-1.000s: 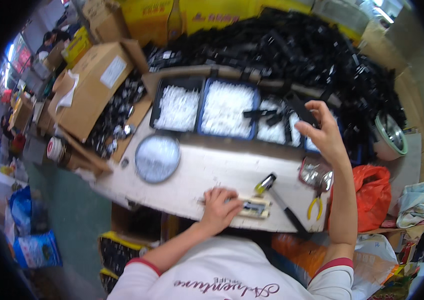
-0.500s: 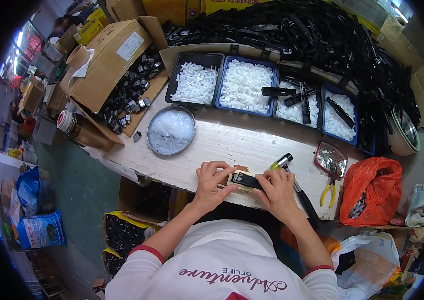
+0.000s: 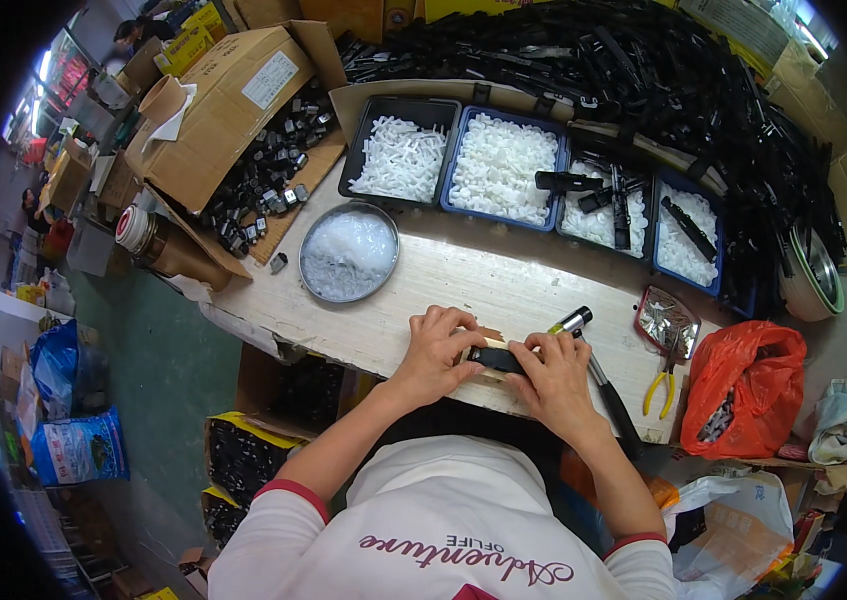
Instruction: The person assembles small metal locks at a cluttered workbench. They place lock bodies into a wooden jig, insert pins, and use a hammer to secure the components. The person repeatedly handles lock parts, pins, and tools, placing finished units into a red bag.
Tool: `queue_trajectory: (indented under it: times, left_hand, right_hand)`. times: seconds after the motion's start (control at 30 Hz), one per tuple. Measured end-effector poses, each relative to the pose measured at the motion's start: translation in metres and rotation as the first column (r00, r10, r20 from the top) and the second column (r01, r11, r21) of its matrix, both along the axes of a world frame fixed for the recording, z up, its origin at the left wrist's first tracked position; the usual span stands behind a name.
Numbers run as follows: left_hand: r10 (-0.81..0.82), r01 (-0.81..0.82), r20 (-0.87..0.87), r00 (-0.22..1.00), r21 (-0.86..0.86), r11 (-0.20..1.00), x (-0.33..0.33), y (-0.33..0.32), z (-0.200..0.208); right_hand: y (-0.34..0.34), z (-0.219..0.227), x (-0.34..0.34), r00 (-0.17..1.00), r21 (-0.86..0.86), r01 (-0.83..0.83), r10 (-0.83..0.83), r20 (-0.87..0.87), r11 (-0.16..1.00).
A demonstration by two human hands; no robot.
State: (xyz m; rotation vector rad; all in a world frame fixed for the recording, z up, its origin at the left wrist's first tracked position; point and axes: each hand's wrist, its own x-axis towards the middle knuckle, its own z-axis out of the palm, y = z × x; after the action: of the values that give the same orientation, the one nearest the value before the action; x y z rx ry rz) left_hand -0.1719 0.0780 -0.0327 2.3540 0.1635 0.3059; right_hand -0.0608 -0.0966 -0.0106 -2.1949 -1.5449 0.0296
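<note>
A narrow black plastic part [image 3: 497, 359] lies on a pale wooden block [image 3: 482, 374] at the table's front edge. From the left, my left hand [image 3: 436, 350] grips one end of it, thumb at the near side and fingers at the far side. My right hand [image 3: 554, 378] presses its bent fingers and thumb on the other end. Both hands cover much of the part, so its ends are hidden. Just beyond my right hand rests a hammer [image 3: 616, 402] with a black handle. Farther right are yellow-handled pliers [image 3: 660, 392].
A round metal dish [image 3: 394, 262] of clear and white bits stands left. Behind it are trays [image 3: 442, 180] of small white pieces, then a heap of black parts [image 3: 584, 70]. A cardboard box [image 3: 234, 100] spills metal-and-black pieces. On the right sits a red plastic bag [image 3: 749, 385].
The fingers of my left hand have closed in over the black part, covering more of it. My right hand stays at its end. The whole view has shifted slightly.
</note>
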Motion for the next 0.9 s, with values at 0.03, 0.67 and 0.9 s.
queue_trajectory:
  times: [0.03,0.67,0.9]
  left_hand:
    - [-0.021,0.022,-0.046,0.999,0.005,1.0,0.002,0.002,0.003]
    - [-0.403,0.37,-0.04,0.914,0.491,0.789,0.015,-0.01,0.01]
    - [-0.413,0.446,-0.184,0.892,0.504,0.74,0.017,-0.011,0.019]
  right_hand:
    - [-0.001,0.001,0.001,1.0,0.013,0.012,-0.011,-0.014,1.0]
    - [-0.068,-0.019,0.025,0.898,0.034,0.427,-0.419,-0.137,0.904]
    - [-0.074,0.034,-0.006,0.953,-0.074,0.264,-0.272,-0.132,0.962]
